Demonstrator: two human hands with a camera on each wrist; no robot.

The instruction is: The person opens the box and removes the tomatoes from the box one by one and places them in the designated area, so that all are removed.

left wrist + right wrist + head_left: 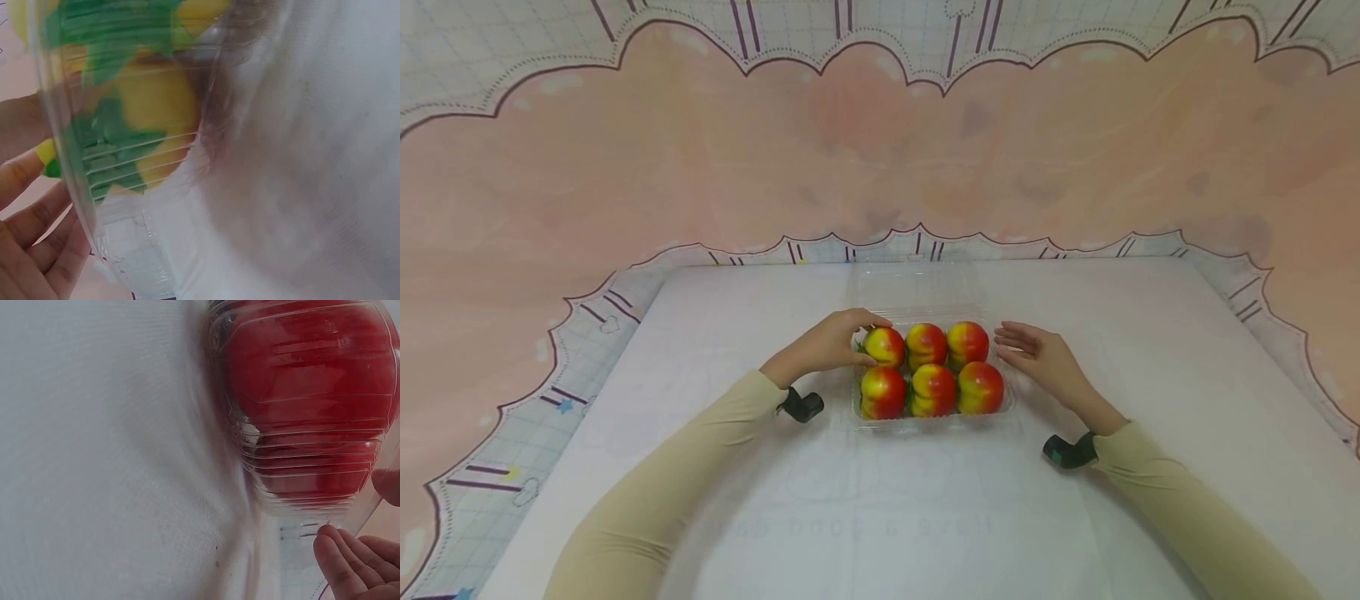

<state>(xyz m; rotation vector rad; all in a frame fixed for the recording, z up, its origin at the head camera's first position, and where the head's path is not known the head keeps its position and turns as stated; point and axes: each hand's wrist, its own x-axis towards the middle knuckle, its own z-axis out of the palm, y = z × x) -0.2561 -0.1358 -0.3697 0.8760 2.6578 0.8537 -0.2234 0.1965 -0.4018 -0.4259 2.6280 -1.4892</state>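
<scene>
Head view: my left hand (823,346) pinches the back-left red-and-yellow fruit (885,343), thumb on its near side, a fingertip on its far side. It sits at the left end of a clear plastic clamshell box (934,426), beside five other fruits (933,389); lid (917,287) open behind. Risk: the skin looks slick, so an off-centre pinch could let it roll, or a sideways push wedge it against its neighbours.

Left wrist view: a finger catching the box rim would probably drag the whole box. A bit of yellow skin and green leaf shows between my fingers, beyond the wall; exact contact, cannot tell.

Right wrist view: a bump here might slide the thin box. My right hand (1051,371) grips nothing, fingers together, thumb apart; red fruit just beside, behind ribbed plastic. Touching the wall? Cannot tell.
</scene>
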